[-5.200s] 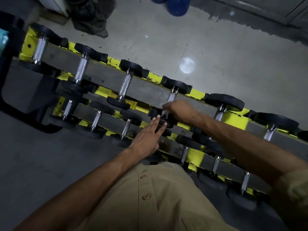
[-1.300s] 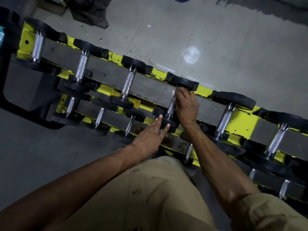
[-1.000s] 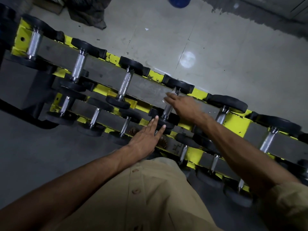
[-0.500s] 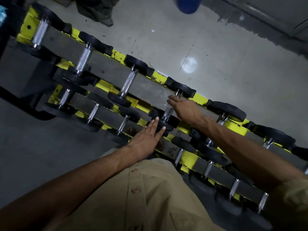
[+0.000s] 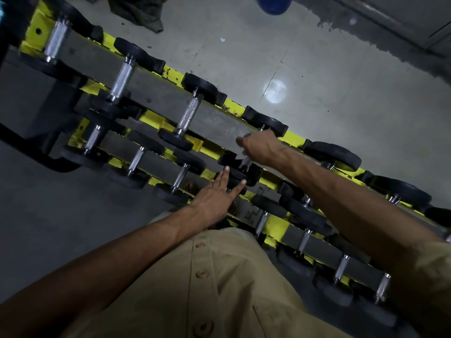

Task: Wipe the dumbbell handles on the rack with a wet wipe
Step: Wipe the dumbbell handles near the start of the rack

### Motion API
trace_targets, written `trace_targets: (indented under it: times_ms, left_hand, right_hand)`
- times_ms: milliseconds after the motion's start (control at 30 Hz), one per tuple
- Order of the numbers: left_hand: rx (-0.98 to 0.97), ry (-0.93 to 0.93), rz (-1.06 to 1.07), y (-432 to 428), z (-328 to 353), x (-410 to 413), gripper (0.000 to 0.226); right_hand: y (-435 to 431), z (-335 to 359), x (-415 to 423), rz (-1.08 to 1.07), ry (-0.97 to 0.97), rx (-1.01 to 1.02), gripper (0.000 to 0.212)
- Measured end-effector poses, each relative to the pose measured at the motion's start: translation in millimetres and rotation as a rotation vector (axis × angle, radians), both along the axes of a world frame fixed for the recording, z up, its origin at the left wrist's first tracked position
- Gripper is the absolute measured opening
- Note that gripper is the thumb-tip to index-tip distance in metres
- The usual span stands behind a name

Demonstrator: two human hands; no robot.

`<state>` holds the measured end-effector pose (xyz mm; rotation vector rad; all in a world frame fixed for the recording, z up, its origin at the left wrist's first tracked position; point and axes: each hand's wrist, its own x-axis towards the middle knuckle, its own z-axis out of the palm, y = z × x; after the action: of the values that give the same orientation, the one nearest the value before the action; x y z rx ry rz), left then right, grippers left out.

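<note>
Right hand [image 5: 261,148] now crosswise over handle [image 5: 245,162], grip unclear; left hand [image 5: 214,196] flat on rack [image 5: 292,136].

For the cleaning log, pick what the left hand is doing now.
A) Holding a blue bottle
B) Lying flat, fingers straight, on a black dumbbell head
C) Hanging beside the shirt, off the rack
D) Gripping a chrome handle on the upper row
B: the left hand lies flat with straight fingers on a black dumbbell head, while the right hand covers an upper-row handle.
</note>
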<state>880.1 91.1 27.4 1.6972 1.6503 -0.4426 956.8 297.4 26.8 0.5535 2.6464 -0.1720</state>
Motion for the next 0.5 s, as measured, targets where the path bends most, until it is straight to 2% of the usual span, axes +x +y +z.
trace_targets:
  times_ms: [67, 200, 400, 500]
  left_hand:
    - [0.005, -0.001, 0.003, 0, 0, -3, 0.107]
    - [0.007, -0.006, 0.000, -1, 2, -4, 0.108]
    - [0.025, -0.014, -0.013, -2, -1, -4, 0.106]
    - [0.033, -0.014, -0.019, -2, -1, -5, 0.102]
  right_hand:
    - [7, 0, 3, -0.035, -0.003, 0.011, 0.018]
    - [-18, -11, 6, 0.026, -0.061, -0.179, 0.023]
    - [-28, -23, -2, 0.064, -0.156, 0.026, 0.026]
    - [-39, -26, 3, 0.052, -0.108, -0.017, 0.021]
